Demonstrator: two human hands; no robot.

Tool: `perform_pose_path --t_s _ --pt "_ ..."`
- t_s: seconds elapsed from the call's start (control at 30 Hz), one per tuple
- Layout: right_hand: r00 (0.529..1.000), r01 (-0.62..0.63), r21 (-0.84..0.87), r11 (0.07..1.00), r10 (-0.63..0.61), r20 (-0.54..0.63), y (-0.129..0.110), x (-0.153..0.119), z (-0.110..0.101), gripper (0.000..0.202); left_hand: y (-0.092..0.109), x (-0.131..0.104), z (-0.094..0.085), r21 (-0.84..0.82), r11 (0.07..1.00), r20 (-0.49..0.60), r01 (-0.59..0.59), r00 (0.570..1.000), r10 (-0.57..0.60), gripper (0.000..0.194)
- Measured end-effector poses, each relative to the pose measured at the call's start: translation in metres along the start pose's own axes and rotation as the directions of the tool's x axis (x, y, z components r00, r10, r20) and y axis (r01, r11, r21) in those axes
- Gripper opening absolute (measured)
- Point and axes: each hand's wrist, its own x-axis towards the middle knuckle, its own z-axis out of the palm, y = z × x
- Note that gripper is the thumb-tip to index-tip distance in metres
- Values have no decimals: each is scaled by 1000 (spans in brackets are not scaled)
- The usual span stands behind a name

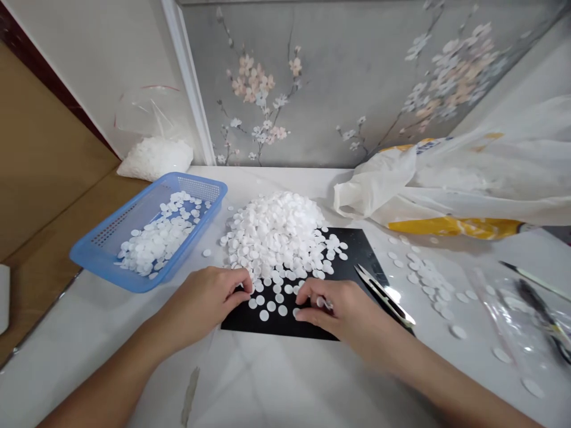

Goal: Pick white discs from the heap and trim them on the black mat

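A large heap of small round white discs point(279, 232) lies on a black board point(357, 249), with loose discs spread along its front. At the heap's front left edge, my left hand point(216, 297) has its fingers curled and thumb close to the index finger; whatever lies between them is too small to make out. My right hand point(341, 306) is curled over the front of the board, with white discs showing inside its bent fingers. One loose disc point(295, 312) is at its thumb tip. Tweezers point(386, 294) rest beside it on the board's right side.
A blue plastic basket point(109, 270) holding more discs stands left. Behind it sits a clear bag of white pieces point(156, 157). A white and yellow plastic bag point(446, 202) lies back right. Scattered discs point(430, 282), a clear packet point(513, 321) and scissors point(542, 306) are at right.
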Motion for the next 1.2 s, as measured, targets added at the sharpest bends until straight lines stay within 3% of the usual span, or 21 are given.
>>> perform_pose_path --t_s 0.07,0.17,0.37,0.53,0.6,0.67,0.77,0.83,0.9,0.97,1.03,1.13,1.2 --pt "1000 -13 -102 995 12 -10 -4 0 4 3 0 1 2 7 1000 30 4 1000 -4 12" --pt "1000 -12 -180 984 13 2 -10 -1 7 13 2 3 8 16 1000 37 14 999 -14 9" --pt "996 -53 -184 981 64 54 -9 -1 3 16 8 5 20 17 998 0 64 998 -64 8" --pt "997 -49 -170 984 59 59 -8 0 3 8 8 4 23 -83 994 12 75 997 -74 10" --pt "995 -33 -149 988 48 92 -8 -1 3 11 5 3 20 -211 975 20 71 997 -68 10" --pt "994 -23 -37 999 27 104 -7 -1 1 13 3 2 15 -454 887 41 79 997 -68 11" --pt "989 -30 322 946 -18 146 -4 0 -3 14 1 1 8 -835 536 108 125 992 -64 13" --pt "984 -53 510 859 -43 175 -4 3 -4 14 -1 2 5 -943 301 137 144 990 -45 14" --pt "986 -34 535 844 -60 158 -6 5 -2 10 -2 2 5 -968 206 139 142 990 -26 14" --pt "992 3 419 908 -56 114 -9 7 3 3 -3 2 6 -953 270 140 139 990 -14 5" --pt "996 65 241 968 -78 43 -10 9 10 4 -3 2 8 -864 492 106 108 994 -32 14" --pt "982 185 9 983 -185 -22 -9 12 21 10 -1 2 13 -492 866 17 88 996 -91 18" --pt "977 214 -51 976 -215 -8 -9 14 25 15 2 1 17 -224 967 1 119 993 -122 9"
